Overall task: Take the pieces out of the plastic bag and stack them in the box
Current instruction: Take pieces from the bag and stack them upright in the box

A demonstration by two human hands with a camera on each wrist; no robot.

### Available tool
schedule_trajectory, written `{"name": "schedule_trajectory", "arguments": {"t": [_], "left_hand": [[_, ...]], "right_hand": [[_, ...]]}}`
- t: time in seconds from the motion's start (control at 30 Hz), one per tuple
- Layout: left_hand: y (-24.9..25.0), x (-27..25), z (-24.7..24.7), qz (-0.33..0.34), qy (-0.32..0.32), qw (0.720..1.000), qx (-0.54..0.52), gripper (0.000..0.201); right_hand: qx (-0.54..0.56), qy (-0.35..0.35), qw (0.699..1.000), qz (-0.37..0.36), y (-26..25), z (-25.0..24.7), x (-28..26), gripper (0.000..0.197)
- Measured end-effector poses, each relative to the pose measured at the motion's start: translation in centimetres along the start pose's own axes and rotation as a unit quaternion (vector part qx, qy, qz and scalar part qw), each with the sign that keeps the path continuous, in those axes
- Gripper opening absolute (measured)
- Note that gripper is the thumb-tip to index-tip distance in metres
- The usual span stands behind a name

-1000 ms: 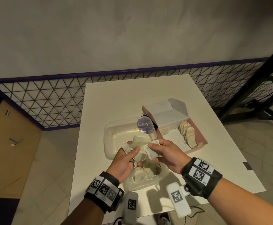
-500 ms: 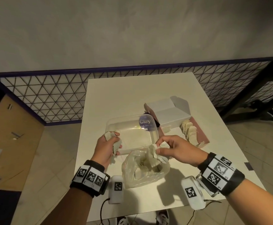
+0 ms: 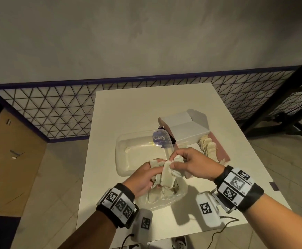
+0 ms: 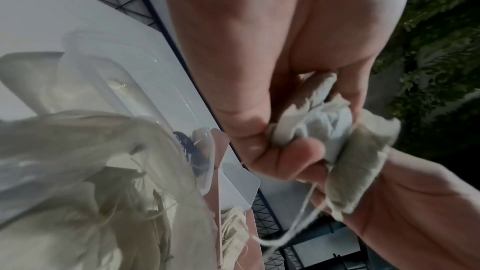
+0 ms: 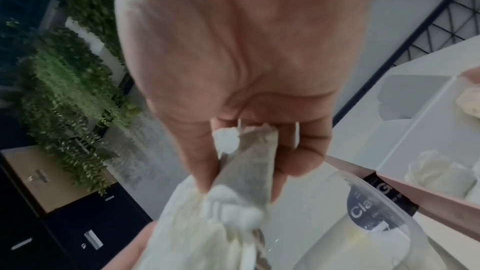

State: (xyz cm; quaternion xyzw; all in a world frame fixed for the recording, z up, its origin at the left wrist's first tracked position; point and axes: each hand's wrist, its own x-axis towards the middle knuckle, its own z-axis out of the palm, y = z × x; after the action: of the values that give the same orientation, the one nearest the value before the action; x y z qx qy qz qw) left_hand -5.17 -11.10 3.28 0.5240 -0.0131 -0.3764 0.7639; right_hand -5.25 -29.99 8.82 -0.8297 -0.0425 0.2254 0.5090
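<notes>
You are standing at the near edge of the white table (image 3: 146,108), working both hands above the crumpled plastic bag (image 3: 166,198) lying by that edge, with more pale pieces showing through it. Past the bag a clear lidded container (image 3: 137,150) is sitting, and to its right, toward the right edge, the pink box (image 3: 220,150) is lying open with a row of tea bags (image 3: 207,146) already standing in it. Your left hand (image 3: 144,177) is curling round a bunch of tea bags (image 4: 324,126), strings trailing. Your right hand (image 3: 195,164) is pinching one tea bag (image 5: 249,163) by its top. The box is lying just beyond your right hand, so that hand is likely delivering.
</notes>
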Motion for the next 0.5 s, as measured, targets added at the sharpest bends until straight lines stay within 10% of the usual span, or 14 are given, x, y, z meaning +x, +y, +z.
{"name": "schedule_trajectory", "arguments": {"t": [0.5], "left_hand": [[-1.3,1.2,-0.6,0.028,0.047,0.998,-0.028,0.027]], "right_hand": [[0.065,0.196,0.978,-0.002,2.5,0.6,-0.3,0.008]]}}
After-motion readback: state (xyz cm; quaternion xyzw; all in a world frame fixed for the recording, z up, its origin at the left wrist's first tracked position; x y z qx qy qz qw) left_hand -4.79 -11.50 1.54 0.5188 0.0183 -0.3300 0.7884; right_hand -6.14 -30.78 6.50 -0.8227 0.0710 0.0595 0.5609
